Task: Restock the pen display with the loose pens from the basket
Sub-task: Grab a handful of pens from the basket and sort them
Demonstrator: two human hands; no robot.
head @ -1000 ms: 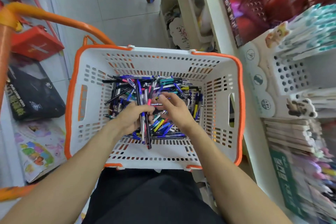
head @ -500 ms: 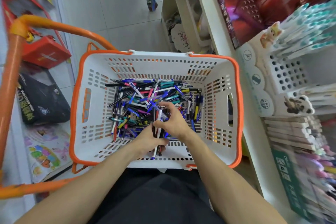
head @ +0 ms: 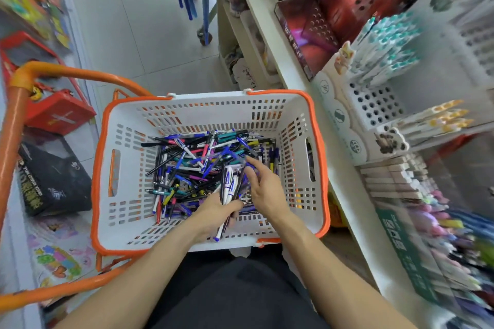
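Since the earlier frames the left hand [head: 213,211] has pulled back toward the near wall of the basket [head: 128,120], its bundle of pens [head: 229,184] now standing more upright; right hand [head: 263,189] has lifted slightly, index finger reaching forward over the pile; camera tilted up, more shelf in view. Left hand fingers curled round the bundle, gripping several pens, white-and-blue ones showing above the fist, tips poking out below; right hand fingers loosely spread, index extended, touching the top of the bundle, cannot tell if it pinches a pen. Loose pens [head: 192,168] heaped across the basket floor, mostly left and far of the hands; pen display [head: 374,104] on the shelf to the right, white perforated holders with pens slanting out, blurred; orange handle [head: 18,104] at left.
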